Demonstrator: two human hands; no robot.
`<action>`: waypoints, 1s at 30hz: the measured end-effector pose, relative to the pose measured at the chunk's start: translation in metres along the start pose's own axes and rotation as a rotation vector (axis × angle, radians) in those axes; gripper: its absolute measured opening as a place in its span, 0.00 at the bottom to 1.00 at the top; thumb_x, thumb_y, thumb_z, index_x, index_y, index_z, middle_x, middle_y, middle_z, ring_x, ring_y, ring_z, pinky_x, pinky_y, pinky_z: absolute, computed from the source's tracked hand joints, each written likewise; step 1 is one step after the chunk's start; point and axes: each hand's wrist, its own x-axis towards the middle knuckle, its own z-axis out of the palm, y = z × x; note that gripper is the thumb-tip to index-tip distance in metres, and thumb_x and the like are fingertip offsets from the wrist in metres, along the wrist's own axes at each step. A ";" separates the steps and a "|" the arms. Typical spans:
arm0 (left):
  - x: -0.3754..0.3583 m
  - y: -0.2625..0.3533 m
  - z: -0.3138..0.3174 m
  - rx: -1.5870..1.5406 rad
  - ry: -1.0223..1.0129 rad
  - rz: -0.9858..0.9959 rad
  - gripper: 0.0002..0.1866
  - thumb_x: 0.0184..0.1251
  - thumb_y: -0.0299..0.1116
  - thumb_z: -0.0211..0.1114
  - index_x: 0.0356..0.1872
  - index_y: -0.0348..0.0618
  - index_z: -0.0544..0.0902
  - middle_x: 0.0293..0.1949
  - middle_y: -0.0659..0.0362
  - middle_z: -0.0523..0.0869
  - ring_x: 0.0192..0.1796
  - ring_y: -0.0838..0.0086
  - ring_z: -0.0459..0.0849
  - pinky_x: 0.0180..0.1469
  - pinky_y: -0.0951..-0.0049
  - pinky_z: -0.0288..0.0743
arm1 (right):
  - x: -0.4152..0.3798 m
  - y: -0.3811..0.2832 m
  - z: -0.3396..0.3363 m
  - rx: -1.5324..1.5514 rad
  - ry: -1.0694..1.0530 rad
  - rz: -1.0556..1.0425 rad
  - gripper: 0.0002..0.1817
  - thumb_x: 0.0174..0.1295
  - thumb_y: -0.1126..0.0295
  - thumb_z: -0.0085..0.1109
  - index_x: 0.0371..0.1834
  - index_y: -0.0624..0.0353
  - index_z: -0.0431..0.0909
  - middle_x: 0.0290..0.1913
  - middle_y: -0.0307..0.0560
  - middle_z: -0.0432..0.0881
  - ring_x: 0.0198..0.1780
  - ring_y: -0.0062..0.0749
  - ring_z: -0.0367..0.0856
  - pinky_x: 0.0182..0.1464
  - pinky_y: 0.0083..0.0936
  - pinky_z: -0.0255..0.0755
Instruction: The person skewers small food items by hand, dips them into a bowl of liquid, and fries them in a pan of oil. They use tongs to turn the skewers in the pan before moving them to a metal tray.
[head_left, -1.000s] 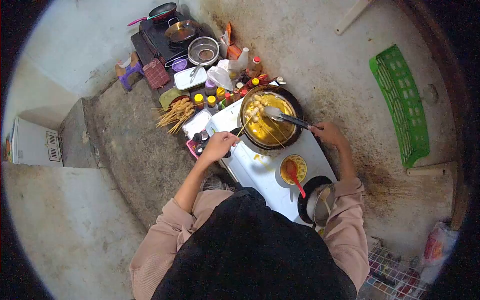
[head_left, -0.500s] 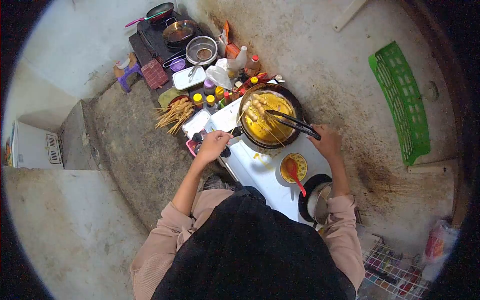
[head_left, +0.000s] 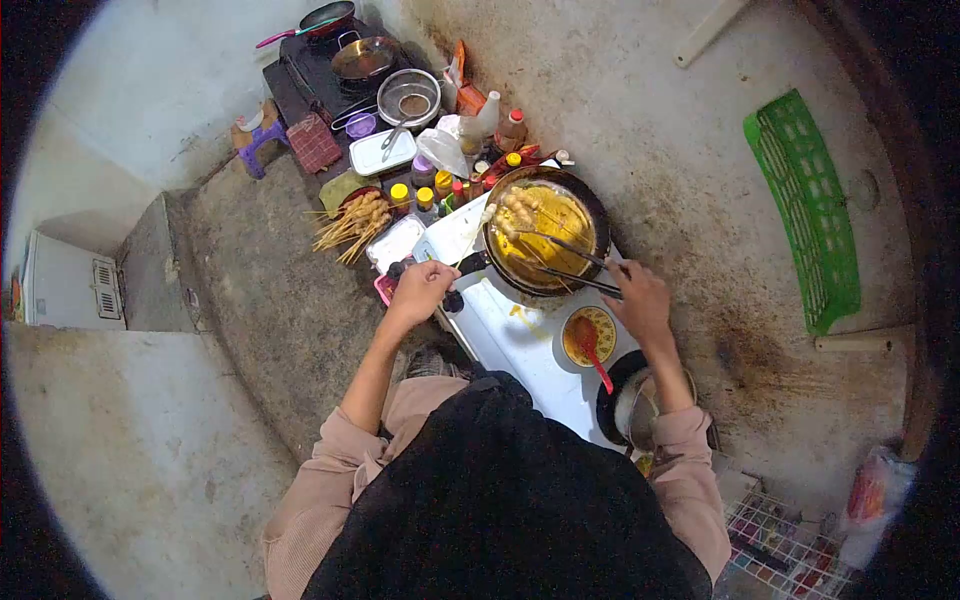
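Tongs [head_left: 565,262] lie across the frying pan [head_left: 545,240], held in the right hand [head_left: 638,300], whose fingers are wrapped around the handle end at the pan's near rim; the tips reach in over the yellow oil toward the skewers of balls [head_left: 520,208] at the far-left side. The left hand [head_left: 422,288] grips the pan's dark handle [head_left: 470,266], fingers closed on it, just left of the pan. The pan sits at the far end of a white counter [head_left: 520,350]. Near the right hand stands a small yellow bowl [head_left: 588,337] with a red spoon [head_left: 592,352] in it, and closer to the body a dark pot [head_left: 635,405]. Sauce bottles [head_left: 440,190] crowd the pan's far-left side, beside a plate of cooked skewers [head_left: 350,222]. Beyond them are a white tray [head_left: 380,153] and a metal strainer [head_left: 408,98]. A green crate [head_left: 805,205] lies well apart on the floor to the right.
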 end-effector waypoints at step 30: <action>0.017 -0.022 0.027 0.066 -0.046 0.073 0.15 0.56 0.39 0.59 0.29 0.34 0.81 0.23 0.58 0.82 0.25 0.78 0.77 0.30 0.77 0.70 | 0.008 0.019 -0.005 0.501 -0.387 0.383 0.21 0.51 0.50 0.59 0.41 0.54 0.80 0.21 0.46 0.78 0.23 0.31 0.77 0.29 0.28 0.70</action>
